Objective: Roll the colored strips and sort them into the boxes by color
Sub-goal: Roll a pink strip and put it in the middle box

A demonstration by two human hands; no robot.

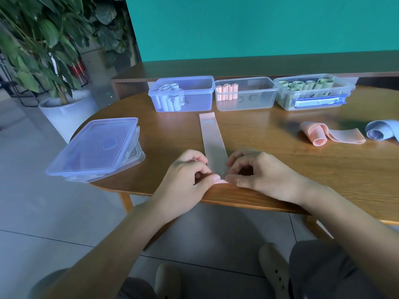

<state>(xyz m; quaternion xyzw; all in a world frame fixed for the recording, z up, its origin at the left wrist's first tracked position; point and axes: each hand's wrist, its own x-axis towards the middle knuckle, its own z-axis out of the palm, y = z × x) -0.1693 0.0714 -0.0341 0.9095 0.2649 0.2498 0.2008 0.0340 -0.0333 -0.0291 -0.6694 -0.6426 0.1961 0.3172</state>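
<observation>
- While the pink strip lies flat on the table, running from its near edge away toward the boxes, both hands meet at its near end to start the roll.
- The left hand pinches that end with curled fingers and thumb; the right hand grips it the same way from the other side.
- Only a small fold seems to be turned so far; most of the strip is still unrolled.
- The middle box, holding a few pink rolls, looks like its destination.
- The left box holds pale blue rolls, and the right box holds green ones.
- A loosely coiled pink strip and a blue strip wait on the right side of the table, well apart from the hands.
- Risk: the start sits right at the table edge, so a slip could drop the end off the table.
- Risk: uneven pressure from the two hands would probably skew the roll into a cone.
- Risk: a loose roll may spring open once released, as the coiled pink strip suggests.
- The table is a rounded wooden one, with stacked lids at its left edge.
- Beyond stand a teal wall, a potted plant and a grey tiled floor.
</observation>
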